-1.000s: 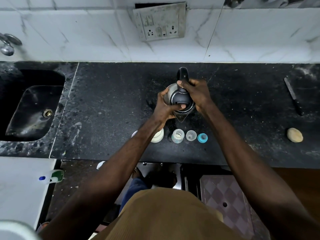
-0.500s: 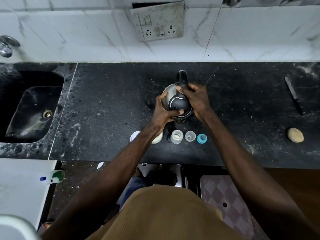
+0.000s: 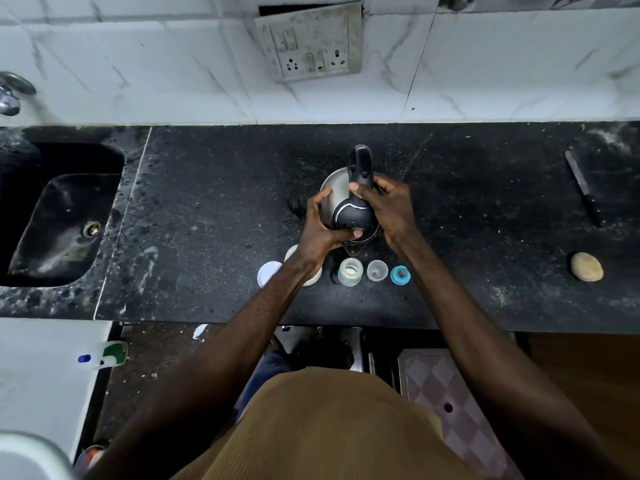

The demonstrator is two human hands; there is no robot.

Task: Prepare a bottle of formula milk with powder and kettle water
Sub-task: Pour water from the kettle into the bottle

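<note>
From my head camera, I am holding the kettle with both hands over the middle of the worktop, tipped with its spout pointing toward the front edge. My right hand is wrapping round the black handle where it meets the lid, thumb lying along the handle, closed on it. My left hand is cupping the steel side, thumb pressing on the rim of the lid, so it too is gripping the kettle. Just below the spout, near the front edge, the open bottle is standing upright with something pale at its bottom, probably powder. Beside it to the right are standing a small clear cup and then the blue teat; to the left, my wrist is partly hiding a white tub with a round lid lying next to it. I am judging the kettle heavy if full, stiff, and its steel wall slick and perhaps hot, so the handle is the safer hold and the left hand ought only to steady. The bottle is looking light and easy to knock over, with a narrow mouth; pouring will be asking for a slow tilt. Whether water is running yet I cannot tell.
</note>
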